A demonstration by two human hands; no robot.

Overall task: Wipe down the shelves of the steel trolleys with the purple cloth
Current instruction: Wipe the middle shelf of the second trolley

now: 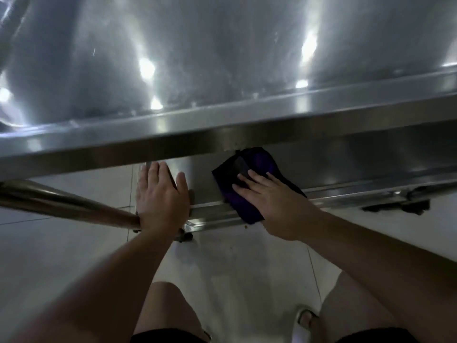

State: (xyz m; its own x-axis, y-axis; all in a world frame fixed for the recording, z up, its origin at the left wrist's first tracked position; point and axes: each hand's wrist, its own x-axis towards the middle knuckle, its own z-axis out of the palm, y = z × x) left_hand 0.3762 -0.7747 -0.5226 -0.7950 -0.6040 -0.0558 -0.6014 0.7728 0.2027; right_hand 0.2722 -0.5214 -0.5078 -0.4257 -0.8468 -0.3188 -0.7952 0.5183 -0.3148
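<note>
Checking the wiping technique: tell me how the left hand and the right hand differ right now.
The right hand presses flat on the purple cloth on the lower shelf; the left hand touches no cloth. The left hand rests at the shelf's corner beside the handle bar; the right hand lies further along the shelf. Both have straight, open fingers.

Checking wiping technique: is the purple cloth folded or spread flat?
Folded: the purple cloth shows layered edges and a crease under the right hand pressing it.
</note>
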